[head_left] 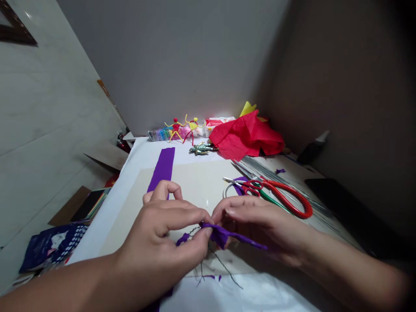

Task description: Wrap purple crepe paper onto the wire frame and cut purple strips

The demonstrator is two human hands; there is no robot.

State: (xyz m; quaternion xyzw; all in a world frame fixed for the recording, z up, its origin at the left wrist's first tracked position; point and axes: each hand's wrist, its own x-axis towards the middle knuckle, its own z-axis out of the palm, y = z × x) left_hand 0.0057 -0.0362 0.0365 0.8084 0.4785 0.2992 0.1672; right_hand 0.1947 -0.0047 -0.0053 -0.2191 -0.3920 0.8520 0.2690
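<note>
My left hand (165,229) pinches a twisted wire frame with purple crepe paper (219,236) on it between thumb and forefinger. Curled in from the other side, my right hand (269,221) has its fingers closed on the same purple paper; a thin wrapped length of it sticks out to the right. Bare twisted wire legs (225,265) hang below, and a purple tip shows beside my left thumb. My fingers hide the middle of the frame. Beyond my left hand lies a long purple crepe paper strip (164,167), partly covered by that hand.
Red-handled scissors (289,197) and smaller scissors (251,187) lie past my right hand, near a bundle of wires (269,167). Red crepe paper (248,136), two wire figures (185,129) and a shiny green ornament (201,148) sit at the back. A dark slab (341,208) is right.
</note>
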